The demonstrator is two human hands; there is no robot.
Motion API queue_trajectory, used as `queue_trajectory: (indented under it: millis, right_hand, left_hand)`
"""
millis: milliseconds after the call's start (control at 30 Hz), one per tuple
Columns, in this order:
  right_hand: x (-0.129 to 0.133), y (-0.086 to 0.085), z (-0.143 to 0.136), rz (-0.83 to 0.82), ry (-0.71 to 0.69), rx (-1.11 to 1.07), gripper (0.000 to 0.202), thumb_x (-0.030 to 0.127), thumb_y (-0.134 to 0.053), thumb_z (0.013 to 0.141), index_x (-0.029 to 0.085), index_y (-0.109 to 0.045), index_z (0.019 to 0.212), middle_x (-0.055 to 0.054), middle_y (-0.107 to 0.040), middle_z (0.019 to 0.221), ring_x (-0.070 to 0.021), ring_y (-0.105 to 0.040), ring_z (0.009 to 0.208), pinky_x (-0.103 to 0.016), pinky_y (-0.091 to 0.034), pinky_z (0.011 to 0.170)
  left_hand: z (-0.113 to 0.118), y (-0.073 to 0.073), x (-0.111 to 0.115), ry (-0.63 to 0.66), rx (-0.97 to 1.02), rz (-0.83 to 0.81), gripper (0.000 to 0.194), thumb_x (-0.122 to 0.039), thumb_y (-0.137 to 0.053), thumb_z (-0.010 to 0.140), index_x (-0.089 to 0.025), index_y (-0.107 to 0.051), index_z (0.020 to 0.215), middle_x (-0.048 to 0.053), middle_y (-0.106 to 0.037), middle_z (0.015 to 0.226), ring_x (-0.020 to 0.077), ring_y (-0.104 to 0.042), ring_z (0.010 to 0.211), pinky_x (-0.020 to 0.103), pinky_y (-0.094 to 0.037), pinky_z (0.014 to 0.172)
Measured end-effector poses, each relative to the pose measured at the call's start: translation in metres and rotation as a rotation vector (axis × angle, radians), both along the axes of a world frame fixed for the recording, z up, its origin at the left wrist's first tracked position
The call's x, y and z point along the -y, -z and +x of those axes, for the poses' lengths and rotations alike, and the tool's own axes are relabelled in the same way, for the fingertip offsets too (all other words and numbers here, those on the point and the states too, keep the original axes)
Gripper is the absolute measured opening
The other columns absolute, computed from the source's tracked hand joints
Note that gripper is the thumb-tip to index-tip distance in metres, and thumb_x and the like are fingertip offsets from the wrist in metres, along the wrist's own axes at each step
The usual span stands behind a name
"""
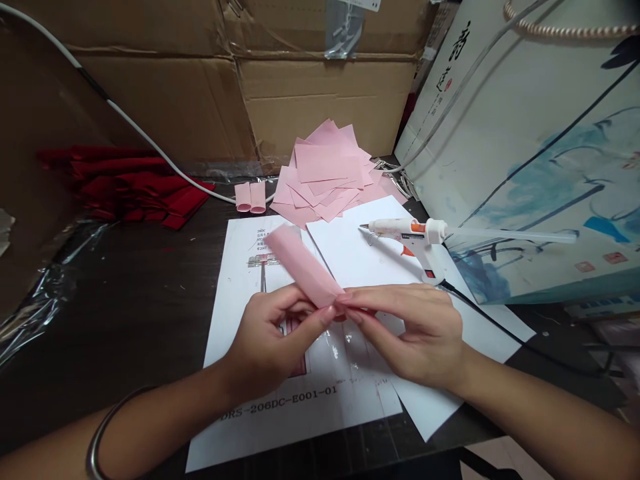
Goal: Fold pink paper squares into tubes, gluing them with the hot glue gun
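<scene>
A folded strip of pink paper [305, 265] is held tilted above the white sheets, its free end pointing up and to the left. Thumb and fingers of my left hand [280, 337] are closed on its lower part. My right hand [415, 327] pinches the lower right end, its fingertips meeting the left thumb there. Below lies a printed white sheet [235, 400], partly covered by my hands. A white hot glue gun [400, 230] with an orange trigger rests on its side behind my right hand, a clear glue stick [520, 235] sticking out of its back.
Loose pink sheets [330, 167] are piled at the back, with two small pink rolls [250, 197] to their left. Folded red pieces [135, 180] lie at the left. Cardboard boxes [325, 100] and a painted white box [540, 160] stand around the dark table [125, 300]. A white cable [135, 123] hangs across.
</scene>
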State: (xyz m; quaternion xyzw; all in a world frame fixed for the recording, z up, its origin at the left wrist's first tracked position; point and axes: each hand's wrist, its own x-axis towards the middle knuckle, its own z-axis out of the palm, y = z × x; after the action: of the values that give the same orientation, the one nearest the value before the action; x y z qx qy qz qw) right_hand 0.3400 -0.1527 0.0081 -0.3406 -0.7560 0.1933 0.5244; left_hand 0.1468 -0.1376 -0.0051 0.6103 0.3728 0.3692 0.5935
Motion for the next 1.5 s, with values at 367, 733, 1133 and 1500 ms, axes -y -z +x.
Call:
queue_trajectory:
  millis: [367, 733, 1133, 1500]
  right_hand:
    - [-0.005, 0.0, -0.005, -0.645, 0.0, -0.333, 0.019, 0.02, -0.075, 0.075, 0.015, -0.071, 0.093, -0.003, -0.072, 0.072, -0.0128, -0.066, 0.062, -0.021, -0.053, 0.05]
    - [-0.009, -0.002, 0.0, -0.773, -0.024, -0.42, 0.019, 0.027, -0.077, 0.074, 0.014, -0.067, 0.082, -0.003, -0.069, 0.067, -0.0099, -0.06, 0.056, -0.02, -0.049, 0.05]
    - [-0.006, 0.0, -0.004, -0.92, -0.094, -0.33, 0.022, 0.032, -0.08, 0.072, 0.014, -0.07, 0.08, -0.001, -0.066, 0.066, -0.01, -0.057, 0.056, -0.021, -0.044, 0.049]
    - [-0.004, -0.002, -0.003, -0.889, -0.187, -0.192, 0.013, 0.03, -0.071, 0.081, 0.017, -0.07, 0.082, 0.0, -0.067, 0.069, -0.0103, -0.057, 0.059, -0.022, -0.047, 0.056]
  left_hand:
    - [0.006, -0.005, -0.002, -0.048, 0.025, -0.002, 0.012, -0.029, -0.067, 0.085, -0.017, -0.07, 0.088, 0.002, -0.073, 0.07, 0.0089, -0.056, 0.034, 0.014, -0.043, 0.025]
    - [0.006, -0.003, -0.007, -0.108, 0.062, 0.141, 0.009, -0.02, -0.066, 0.084, -0.017, -0.07, 0.092, 0.004, -0.076, 0.072, 0.0149, -0.07, 0.058, 0.02, -0.059, 0.051]
    - [0.008, -0.008, -0.003, -0.061, 0.017, -0.03, 0.009, -0.026, -0.072, 0.081, -0.017, -0.069, 0.081, -0.002, -0.067, 0.056, 0.009, -0.052, 0.031, 0.016, -0.039, 0.022]
    - [0.003, -0.003, -0.005, -0.02, 0.033, 0.078, 0.008, -0.025, -0.064, 0.087, -0.02, -0.064, 0.093, -0.001, -0.069, 0.066, 0.0104, -0.06, 0.043, 0.018, -0.046, 0.035]
